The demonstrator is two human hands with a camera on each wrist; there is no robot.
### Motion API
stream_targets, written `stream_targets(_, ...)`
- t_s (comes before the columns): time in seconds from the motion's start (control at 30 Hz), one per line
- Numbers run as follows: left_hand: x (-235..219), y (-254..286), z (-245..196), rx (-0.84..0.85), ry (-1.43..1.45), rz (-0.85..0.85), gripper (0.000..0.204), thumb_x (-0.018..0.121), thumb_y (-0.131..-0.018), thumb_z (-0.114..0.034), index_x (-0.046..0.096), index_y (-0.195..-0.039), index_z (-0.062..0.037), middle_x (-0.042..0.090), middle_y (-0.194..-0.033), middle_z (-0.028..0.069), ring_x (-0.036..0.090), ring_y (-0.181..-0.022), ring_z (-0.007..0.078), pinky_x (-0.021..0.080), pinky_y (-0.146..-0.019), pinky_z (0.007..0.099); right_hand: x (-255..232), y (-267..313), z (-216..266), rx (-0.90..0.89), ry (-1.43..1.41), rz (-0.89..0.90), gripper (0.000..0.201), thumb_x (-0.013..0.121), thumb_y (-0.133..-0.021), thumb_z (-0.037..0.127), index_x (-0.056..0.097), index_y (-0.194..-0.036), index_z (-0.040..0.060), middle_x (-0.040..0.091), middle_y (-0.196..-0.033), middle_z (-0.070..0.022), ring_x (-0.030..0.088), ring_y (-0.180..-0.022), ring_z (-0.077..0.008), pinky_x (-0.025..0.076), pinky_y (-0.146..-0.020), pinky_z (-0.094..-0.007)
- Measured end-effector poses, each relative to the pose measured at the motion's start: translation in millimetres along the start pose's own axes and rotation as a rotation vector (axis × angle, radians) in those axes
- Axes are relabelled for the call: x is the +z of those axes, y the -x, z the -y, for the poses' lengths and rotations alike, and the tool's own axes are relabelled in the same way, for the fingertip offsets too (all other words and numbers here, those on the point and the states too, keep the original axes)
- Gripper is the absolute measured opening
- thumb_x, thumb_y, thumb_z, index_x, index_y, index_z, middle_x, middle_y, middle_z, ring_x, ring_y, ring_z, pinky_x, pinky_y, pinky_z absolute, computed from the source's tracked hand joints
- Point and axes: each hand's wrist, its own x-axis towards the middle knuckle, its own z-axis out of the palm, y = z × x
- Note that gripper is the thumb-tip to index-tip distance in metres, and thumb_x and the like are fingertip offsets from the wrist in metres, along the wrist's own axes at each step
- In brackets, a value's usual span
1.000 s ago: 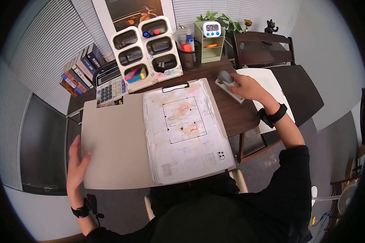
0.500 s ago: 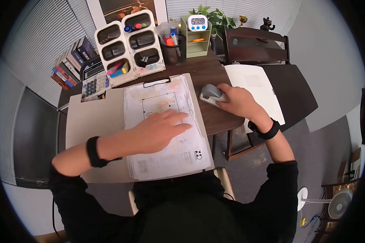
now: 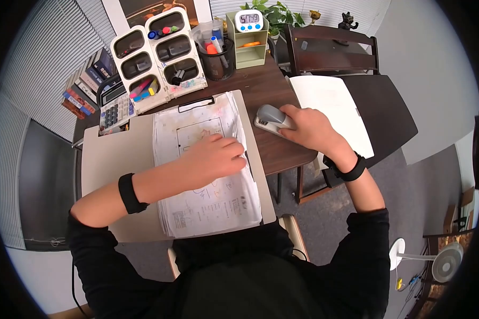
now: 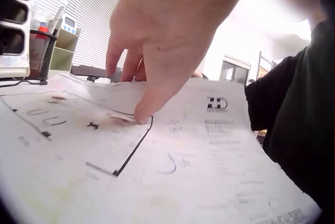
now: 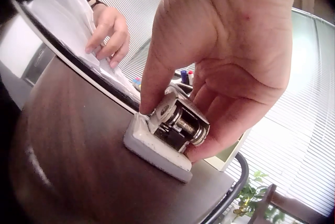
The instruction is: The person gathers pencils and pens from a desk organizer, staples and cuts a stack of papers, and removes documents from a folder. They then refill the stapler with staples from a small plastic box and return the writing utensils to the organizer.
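Note:
A stack of drawn-on paper sheets (image 3: 207, 215) lies on the right side of an opened beige clip folder (image 3: 120, 157), under a black wire clip (image 3: 196, 104) at the top. My left hand (image 3: 216, 157) reaches across and grips the stack's right edge. In the left wrist view, the thumb (image 4: 149, 103) presses on the top sheet while the other fingers go over the edge, partly hidden. The sheets bow up there. Just right of the folder, my right hand (image 3: 316, 130) grips a grey and white stapler (image 3: 272, 118) on the brown table, thumb and fingers on its two sides.
Behind the folder stand a white compartment organizer (image 3: 159, 58), a mesh pen cup (image 3: 218, 63) and a green shelf (image 3: 250, 50) bearing a timer (image 3: 248, 20). A calculator (image 3: 116, 113) sits at the left; an open white folder (image 3: 332, 114) lies at the right.
My left hand has come from the folder's left edge across to the sheets' right edge and taken hold there. My right hand has brought the stapler nearer to the folder.

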Motion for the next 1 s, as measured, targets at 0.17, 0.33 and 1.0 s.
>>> stream_targets(0.17,1,16,6,-0.028,-0.045,-0.059,0.013,0.06,-0.075,-0.007,0.058,-0.088,-0.0092,0.057,-0.107,0.0049,0.055,-0.107,0.0205,0.044,-0.087,0.0365,-3,0,3,0.006,-0.014,0.005,0.042,0.069,-0.078,0.026,0.058,-0.113,0.0051,0.067,-0.083,-0.0188,0.065,-0.08,-0.0354,0.051,-0.072,-0.0425)
stream_targets(0.33,-1,9,3,0.033,-0.026,-0.143,0.014,0.063,-0.071,-0.008,0.057,-0.084,-0.009,0.055,-0.097,0.0024,0.055,-0.104,0.0183,0.043,-0.082,0.0336,-1,1,3,0.006,-0.012,-0.007,0.042,0.069,-0.078,0.026,0.059,-0.112,0.0047,0.067,-0.083,-0.0191,0.065,-0.08,-0.0355,0.051,-0.072,-0.0424)
stream_targets(1.0,-8,-20,-2,0.071,-0.299,0.073,0.011,0.065,-0.072,-0.012,0.061,-0.079,-0.0189,0.054,-0.081,-0.0054,0.054,-0.091,0.0146,0.04,-0.086,0.0329,-1,0,3,-0.003,-0.024,-0.025,0.039,0.069,-0.078,0.024,0.059,-0.11,0.005,0.067,-0.083,-0.0193,0.065,-0.08,-0.0362,0.051,-0.072,-0.0431)
